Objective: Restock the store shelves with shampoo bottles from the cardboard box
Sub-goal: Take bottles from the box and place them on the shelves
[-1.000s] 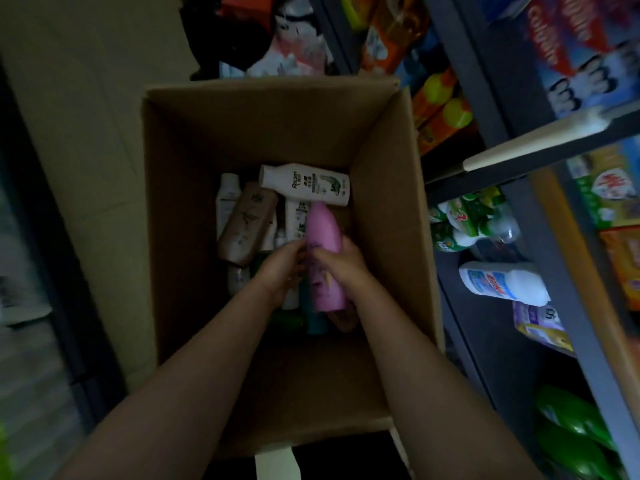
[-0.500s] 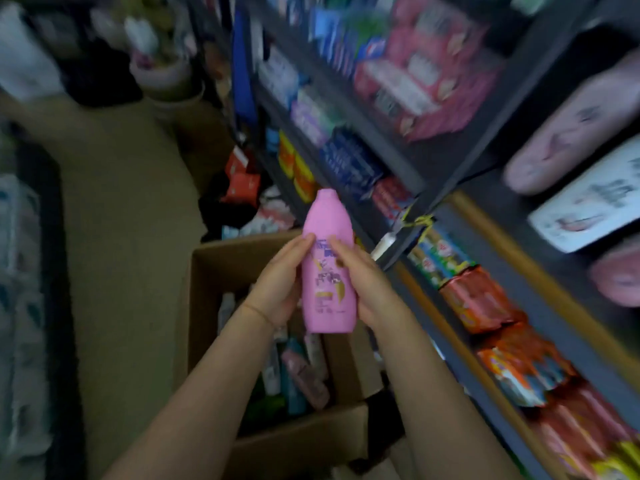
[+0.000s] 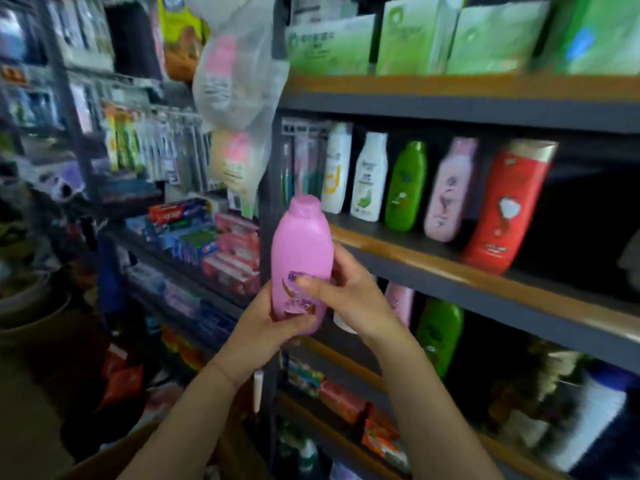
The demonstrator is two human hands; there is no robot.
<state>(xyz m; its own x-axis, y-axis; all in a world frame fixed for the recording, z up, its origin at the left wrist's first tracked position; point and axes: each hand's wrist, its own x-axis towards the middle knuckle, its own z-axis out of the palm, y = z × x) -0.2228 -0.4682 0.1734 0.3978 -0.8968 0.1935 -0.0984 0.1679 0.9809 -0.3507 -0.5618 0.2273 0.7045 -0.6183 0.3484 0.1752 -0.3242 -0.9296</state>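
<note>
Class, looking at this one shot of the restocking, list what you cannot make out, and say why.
- Pink bottle label: head view, covered by left hand and right hand.
- Shelf bottle print: blurred by motion.
- Cardboard box: cut off by the bottom edge; contents unseen.

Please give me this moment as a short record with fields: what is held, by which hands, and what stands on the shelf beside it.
held item: pink bottle, upright, cap on top
left hand: grips the lower part of the bottle
right hand: grips the bottle, thumb across its label
position: in front of the shelf edge, not yet placed
shelf row: two white bottles, green bottle, pale pink bottle, red bottle
</note>
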